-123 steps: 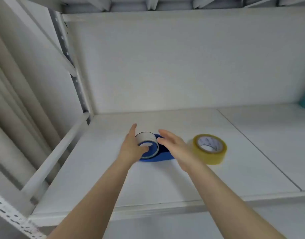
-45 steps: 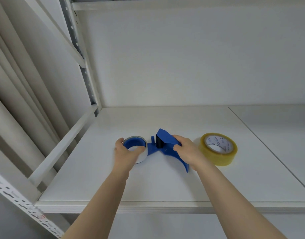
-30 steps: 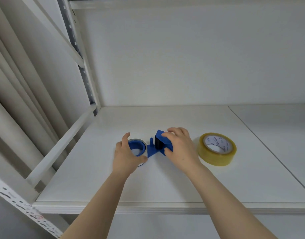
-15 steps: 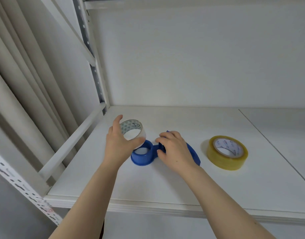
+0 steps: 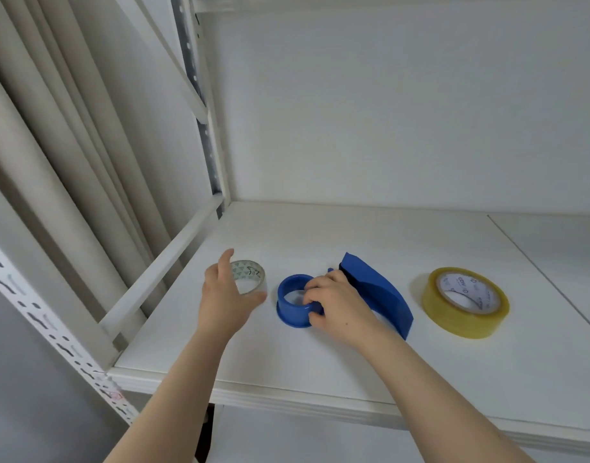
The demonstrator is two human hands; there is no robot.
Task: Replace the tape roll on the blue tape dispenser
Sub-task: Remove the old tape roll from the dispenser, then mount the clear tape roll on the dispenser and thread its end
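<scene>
On the white shelf (image 5: pixel 320 369), the blue tape dispenser (image 5: pixel 373 292) is gripped at its round hub by the right hand (image 5: pixel 337 304), fingers curled over the rim. The near-spent tape roll (image 5: pixel 248 280) is cupped loosely by the left hand (image 5: pixel 222 300), fingers spread; a firm grasp cannot be told. Just left of the dispenser this roll is seen. The full yellow tape roll (image 5: pixel 465 302) is laid flat to the right, apart.

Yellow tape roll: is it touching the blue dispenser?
Apart. The head view shows bare white shelf between the yellow tape roll and the blue dispenser.
</scene>
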